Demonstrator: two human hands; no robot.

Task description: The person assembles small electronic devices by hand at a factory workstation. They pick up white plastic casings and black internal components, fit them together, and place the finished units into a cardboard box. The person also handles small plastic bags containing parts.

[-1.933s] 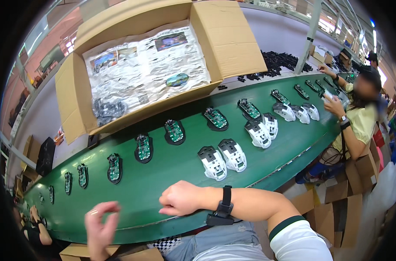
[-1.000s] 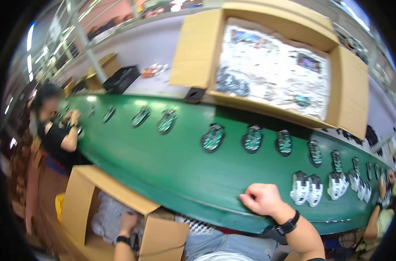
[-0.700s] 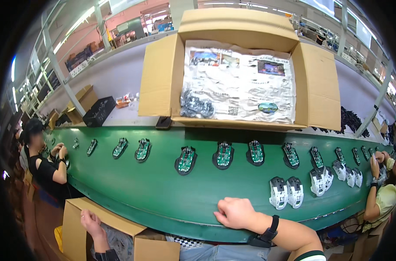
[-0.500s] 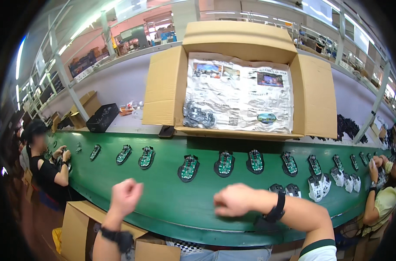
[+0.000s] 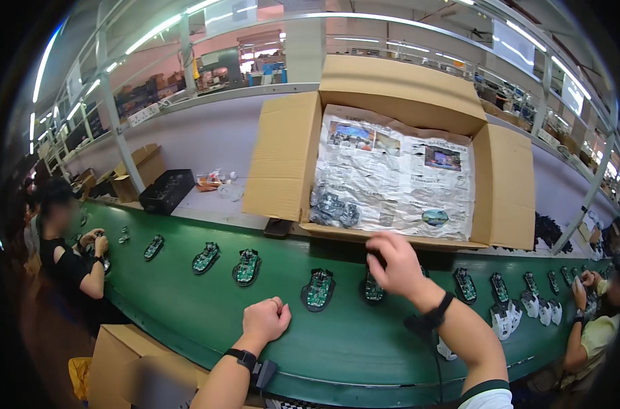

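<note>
My left hand (image 5: 266, 319) is closed in a fist over the green work surface (image 5: 187, 300), and nothing shows in it. Farther off, my right hand (image 5: 397, 267) has its fingers bent and parted from the thumb, with nothing visible between them. It hangs in front of the open cardboard box (image 5: 283, 157) and partly covers a computer mouse base with a green circuit board (image 5: 373, 290). Another such mouse base (image 5: 319, 290) lies to the left of it. More of them stretch in a row both ways. Dark bands circle both wrists.
Crumpled newspaper (image 5: 426, 191) lines the box, with a clear plastic bag of dark parts (image 5: 334, 208) in its corner. White mouse shells (image 5: 504, 320) sit at right. A black tray (image 5: 167, 191) stands back left. Co-workers (image 5: 75, 252) work at both ends.
My right hand has risen and reached away toward the box, its fingers loosening. The left fist has shifted right. The whole view has turned slightly, so the box appears lower and farther right.
</note>
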